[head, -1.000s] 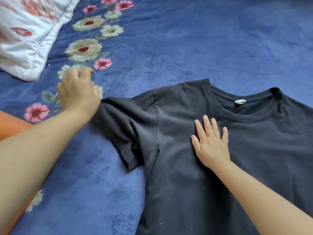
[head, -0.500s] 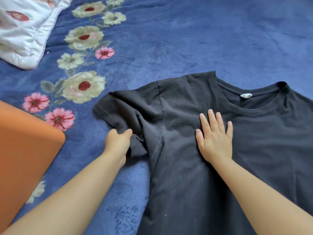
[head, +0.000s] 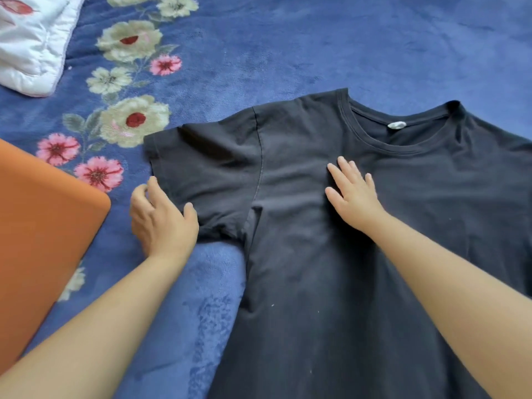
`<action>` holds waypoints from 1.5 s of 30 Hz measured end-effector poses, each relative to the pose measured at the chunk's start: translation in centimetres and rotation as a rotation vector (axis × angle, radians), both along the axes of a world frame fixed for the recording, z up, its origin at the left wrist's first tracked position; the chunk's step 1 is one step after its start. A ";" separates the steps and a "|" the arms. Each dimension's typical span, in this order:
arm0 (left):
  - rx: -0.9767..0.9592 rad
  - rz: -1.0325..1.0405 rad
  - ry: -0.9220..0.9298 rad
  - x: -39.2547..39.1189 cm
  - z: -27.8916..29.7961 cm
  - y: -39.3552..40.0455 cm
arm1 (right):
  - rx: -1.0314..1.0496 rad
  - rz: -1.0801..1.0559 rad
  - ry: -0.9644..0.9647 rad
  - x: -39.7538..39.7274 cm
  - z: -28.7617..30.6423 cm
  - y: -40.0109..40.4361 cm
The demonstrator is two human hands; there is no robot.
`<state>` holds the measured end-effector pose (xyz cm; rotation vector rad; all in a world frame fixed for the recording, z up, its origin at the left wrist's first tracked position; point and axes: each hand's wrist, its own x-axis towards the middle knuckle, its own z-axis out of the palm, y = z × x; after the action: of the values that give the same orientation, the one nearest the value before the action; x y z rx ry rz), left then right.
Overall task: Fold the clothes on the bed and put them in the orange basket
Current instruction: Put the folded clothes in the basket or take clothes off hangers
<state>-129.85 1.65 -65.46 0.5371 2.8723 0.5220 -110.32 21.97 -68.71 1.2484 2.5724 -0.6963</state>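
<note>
One black T-shirt (head: 331, 254) lying flat, collar pointing away, right hand (head: 352, 194) pressing its chest with flat fingers, left hand (head: 161, 220) resting loosely spread at the sleeve hem, one orange basket (head: 43, 240) just left of it

A T-shirt (head: 359, 254) lies flat on the bed (head: 288, 47), neck hole at the far side. The basket (head: 43, 240) stands to its left. A pillow (head: 28, 44) lies at the far left, well apart from both.

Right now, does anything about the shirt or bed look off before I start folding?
Nothing damaged or spilled. The black T-shirt lies face up, but its sleeve is creased near the armpit, where the left hand rests on it. The right hand presses the chest flat.
</note>
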 end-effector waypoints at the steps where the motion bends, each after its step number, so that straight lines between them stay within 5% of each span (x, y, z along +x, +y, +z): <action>1: 0.007 -0.143 0.055 1.5 -0.1 -0.8 | -0.018 0.017 0.010 1.0 0.4 -1.0; 6: -0.066 -0.630 -0.075 8.9 -0.8 -5.9 | 0.032 0.178 -0.106 9.1 1.0 -9.0; 16: -0.302 -0.384 -0.397 20.6 1.3 -19.1 | 0.204 0.188 -0.030 26.0 0.9 -23.3; 19: -0.425 -0.517 -0.217 22.6 1.7 -21.1 | 0.147 0.215 -0.050 29.3 1.1 -26.2; 24: -0.369 -0.929 0.199 24.9 0.0 -24.8 | 0.005 0.208 -0.072 36.3 1.7 -31.8; 27: -0.495 -1.106 0.155 26.4 0.0 -26.5 | -0.001 0.075 -0.125 39.5 2.4 -33.5; 32: -0.625 -1.011 -0.001 26.8 0.7 -27.7 | 0.415 -0.005 -0.121 41.7 2.0 -34.1; 37: -0.675 -1.049 -0.006 27.0 0.7 -27.8 | 0.242 -0.107 -0.181 41.6 2.8 -33.5; 42: -0.523 -1.084 0.145 28.6 0.7 -27.4 | 0.138 -0.305 -0.157 40.7 2.7 -33.4; 45: -0.445 -1.108 0.131 30.6 0.3 -27.3 | 0.061 -0.619 -0.093 40.4 2.6 -33.4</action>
<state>-99.21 -25.66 -65.16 1.8597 2.1462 -0.3278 -69.89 -11.43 -66.08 2.0702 2.1356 -0.6358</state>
